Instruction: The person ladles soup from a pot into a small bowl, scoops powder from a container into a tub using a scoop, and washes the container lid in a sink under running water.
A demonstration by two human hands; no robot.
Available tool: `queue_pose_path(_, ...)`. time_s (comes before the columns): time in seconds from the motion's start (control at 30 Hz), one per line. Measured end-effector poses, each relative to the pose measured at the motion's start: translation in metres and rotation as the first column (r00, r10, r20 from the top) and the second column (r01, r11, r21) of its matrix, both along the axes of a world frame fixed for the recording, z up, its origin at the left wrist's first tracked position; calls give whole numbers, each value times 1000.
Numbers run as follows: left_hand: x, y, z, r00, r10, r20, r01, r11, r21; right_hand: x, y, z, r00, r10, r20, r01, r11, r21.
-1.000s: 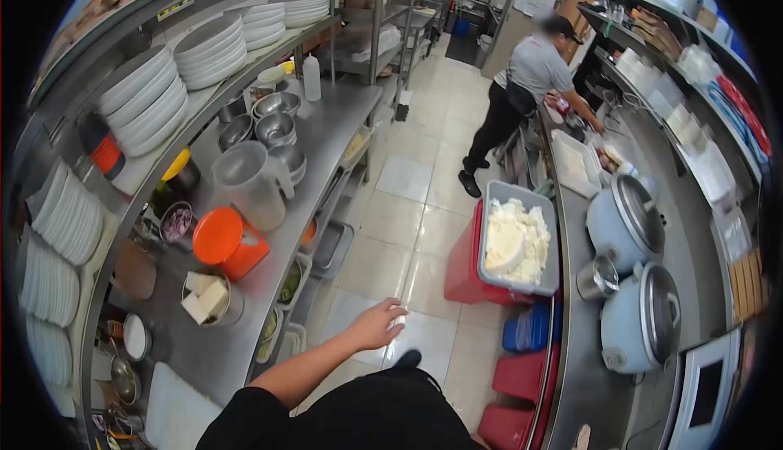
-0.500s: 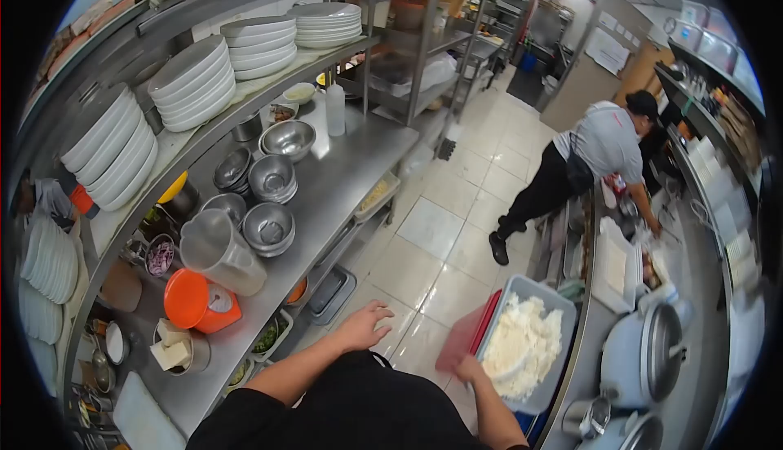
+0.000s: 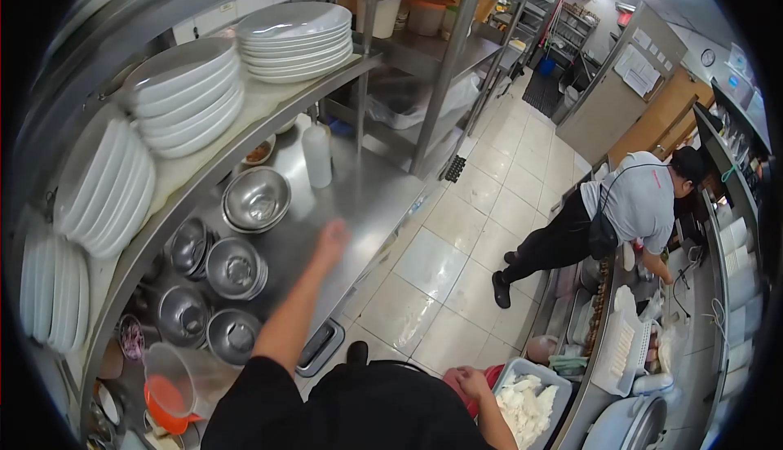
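Steel counter (image 3: pixel 367 201) spreads beneath the fingers of my left hand (image 3: pixel 329 244), which blur so much that I cannot tell whether they are spread or pressed together; the white squeeze bottle (image 3: pixel 316 156) stands just beyond those fingertips, and the metal bowls (image 3: pixel 236 268) sit to their left, one set nested. My right hand (image 3: pixel 473 383) has its fingers bent loosely inward; whether they pinch anything I cannot tell. Just beside them, on their right, is the pale tub (image 3: pixel 545 372) heaped with white food (image 3: pixel 526 411); the red bin (image 3: pixel 493 375) shows close around the same fingers, contact unclear. Left of my left fingers and higher, white plates (image 3: pixel 298 44) stand stacked on the shelf (image 3: pixel 192 177); well apart, ahead and right of both hands, a co-worker (image 3: pixel 632 201) leans over the other counter (image 3: pixel 594 368).
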State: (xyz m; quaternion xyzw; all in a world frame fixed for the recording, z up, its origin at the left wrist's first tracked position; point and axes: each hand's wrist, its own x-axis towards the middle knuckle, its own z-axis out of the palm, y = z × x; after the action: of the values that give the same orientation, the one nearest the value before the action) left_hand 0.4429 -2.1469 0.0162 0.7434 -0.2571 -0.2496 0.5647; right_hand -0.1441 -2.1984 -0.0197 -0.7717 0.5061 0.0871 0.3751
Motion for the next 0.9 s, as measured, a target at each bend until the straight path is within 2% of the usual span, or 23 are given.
queue_pose_path(0.03, 43, -23, -2, 965, 21, -260, -18, 1000, 12, -15, -6, -5, 996, 81, -48, -82, 996, -28)
queue_pose_path(0.07, 80, -38, -8, 892, 120, -436, -164, 984, -65, -27, -15, -10, 982, 161, -95, -166, 984, -56)
queue_pose_path(0.13, 117, -73, -4, 778, 195, -597, -324, 939, -114, -38, -33, -4, 949, 211, -235, -204, 978, 51)
queue_pose_path(0.17, 124, -89, 9, 815, 467, -344, -512, 858, -48, -39, -45, 6, 960, 128, -248, -115, 991, 67)
queue_pose_path(0.2, 128, -102, 19, 783, 589, -199, -607, 794, -39, -37, -58, 13, 963, 49, -265, -28, 996, 83)
queue_pose_path(0.23, 131, -115, 32, 715, 697, -47, -699, 715, -28, -43, -80, 4, 972, 91, -217, -60, 988, 146)
queue_pose_path(0.3, 132, -131, 40, 718, 693, -66, -693, 720, 26, -65, -126, -42, 966, 167, -199, -151, 984, 94)
queue_pose_path(0.33, 136, -139, 37, 700, 711, -68, -710, 703, 46, -15, -144, 26, 960, 0, -281, 45, 987, 152)
queue_pose_path(0.37, 140, -148, 36, 681, 729, -69, -726, 685, 65, -5, -175, 23, 956, 44, -291, 6, 986, 168)
queue_pose_path(0.43, 146, -163, 30, 590, 803, 80, -807, 585, 82, 22, -233, 26, 951, 78, -299, -27, 985, 171)
queue_pose_path(0.5, 166, -172, 9, 545, 822, 166, -837, 544, 56, 49, -299, -3, 944, 169, -284, -149, 985, 89)
queue_pose_path(0.53, 179, -173, -2, 512, 823, 244, -847, 531, -14, 78, -326, 13, 934, 200, -295, -176, 979, 106)
queue_pose_path(0.57, 190, -174, -14, 490, 831, 264, -865, 501, 30, 110, -354, 28, 925, 224, -307, -193, 973, 128)
queue_pose_path(0.6, 194, -178, -10, 473, 834, 285, -878, 474, 69, 132, -376, 34, 926, 276, -258, -268, 961, 64)
queue_pose_path(0.67, 228, -168, -48, 548, 685, 480, -788, 615, 23, 178, -426, 34, 919, 358, -165, -370, 928, -48)
queue_pose_path(0.7, 215, -176, -18, 580, 792, 189, -809, 588, 18, 200, -447, 35, 912, 391, -121, -402, 911, -86)
queue_pose_path(0.77, 216, -166, -26, 753, 657, 34, -649, 733, 201, 242, -482, 46, 929, 367, -44, -370, 923, -105)
queue_pose_path(0.8, 207, -157, -27, 837, 536, -109, -462, 800, 383, 259, -496, 54, 940, 339, -27, -341, 938, -71)
queue_pose_path(0.83, 195, -147, -26, 872, 399, -284, -196, 815, 545, 272, -509, 60, 949, 315, -10, -315, 948, -38)
queue_pose_path(0.87, 175, -149, -19, 855, 265, -445, 80, 781, 620, 278, -522, 54, 954, 300, 19, -299, 953, -41)
queue_pose_path(0.9, 153, -158, -13, 801, 163, -576, 272, 759, 592, 281, -533, 52, 961, 274, 32, -273, 961, -41)
